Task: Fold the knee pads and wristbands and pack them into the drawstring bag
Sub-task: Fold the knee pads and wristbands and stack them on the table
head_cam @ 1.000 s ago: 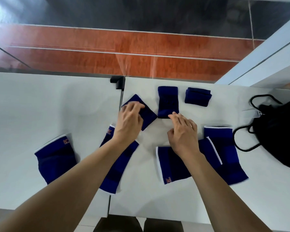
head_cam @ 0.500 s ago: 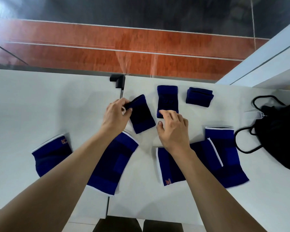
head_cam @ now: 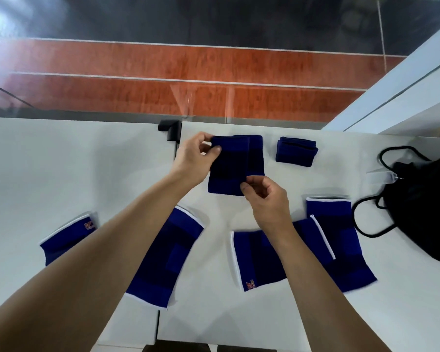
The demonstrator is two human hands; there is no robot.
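Wristband (head_cam: 227,166) in both hands is now squared up and partly overlapping a second flat wristband (head_cam: 256,154) at the far middle of the desk (head_cam: 61,168); a second ago it lay skewed under the left hand alone. Left hand (head_cam: 192,158) pinches its far left corner, and right hand (head_cam: 267,196), moved off the neighbouring band, pinches the near right corner. That grip looks set for folding it in half, like the folded wristband (head_cam: 297,154) just to the right. Four knee pads (head_cam: 164,257) lie unfolded along the near edge, and the black drawstring bag (head_cam: 422,207) waits at far right, nothing visibly packed yet.
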